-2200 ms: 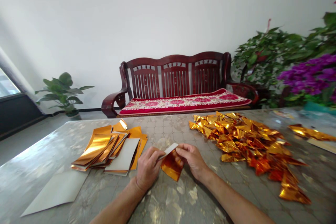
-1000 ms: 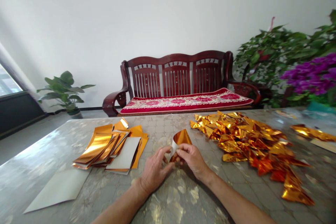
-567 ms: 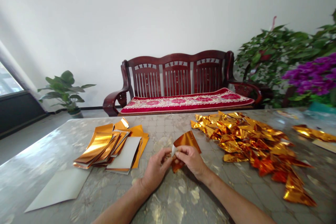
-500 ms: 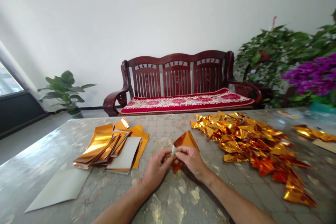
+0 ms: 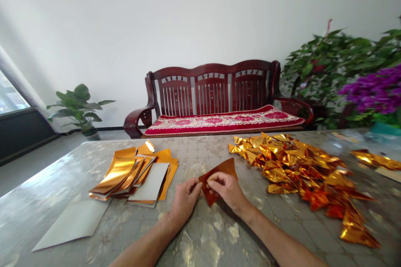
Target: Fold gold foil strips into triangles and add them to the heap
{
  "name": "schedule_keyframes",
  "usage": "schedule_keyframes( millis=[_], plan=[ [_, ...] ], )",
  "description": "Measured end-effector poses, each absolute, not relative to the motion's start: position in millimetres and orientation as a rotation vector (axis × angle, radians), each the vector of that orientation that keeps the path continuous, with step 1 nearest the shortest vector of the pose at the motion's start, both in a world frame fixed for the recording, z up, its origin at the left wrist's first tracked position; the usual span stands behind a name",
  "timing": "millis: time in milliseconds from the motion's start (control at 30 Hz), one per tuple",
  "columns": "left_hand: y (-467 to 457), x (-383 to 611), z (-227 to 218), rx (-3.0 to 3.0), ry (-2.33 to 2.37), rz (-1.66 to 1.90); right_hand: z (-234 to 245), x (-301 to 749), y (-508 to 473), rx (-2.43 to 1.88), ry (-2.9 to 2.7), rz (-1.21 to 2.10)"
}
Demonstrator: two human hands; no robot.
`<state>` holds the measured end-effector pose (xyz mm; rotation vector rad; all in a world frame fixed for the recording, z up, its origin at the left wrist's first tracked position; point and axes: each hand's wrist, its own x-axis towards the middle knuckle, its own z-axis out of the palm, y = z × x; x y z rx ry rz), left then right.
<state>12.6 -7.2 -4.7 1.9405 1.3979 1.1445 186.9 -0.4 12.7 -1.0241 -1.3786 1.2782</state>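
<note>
Folding in over its white edge, the foil triangle [image 5: 219, 167] is shifting as the left hand [image 5: 185, 202] and right hand [image 5: 227, 190] are pressing together, pinching it.

The folded foil piece [image 5: 223, 168] is partly covered by the left hand [image 5: 184, 204] and right hand [image 5: 227, 190]; its inner folds cannot be seen. Both forearms are cut off by the bottom edge of the view. Lower pieces in the foil heap [image 5: 300, 167] are hidden by upper ones, and the same applies to the foil sheet stack [image 5: 114, 173]. The foil strip [image 5: 374, 160], pale card [image 5: 390, 174] and purple flowers [image 5: 372, 94] run off the right edge. The small items [image 5: 344, 136] at the far corner are too blurred to identify. The bench [image 5: 213, 91] is hidden below seat level by the surface [image 5: 46, 183].
</note>
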Motion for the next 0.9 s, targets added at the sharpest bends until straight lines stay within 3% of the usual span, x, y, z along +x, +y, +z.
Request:
schedule_keyframes(
  millis=[500,900],
  plan=[
    [-10,12,-4,2.109,1.486,1.236,17,196,-9,-1.006,-1.888,-0.152],
    [-13,12,-6,2.168,1.391,1.296,21,196,-9,-1.061,-1.957,-0.312]
  ],
)
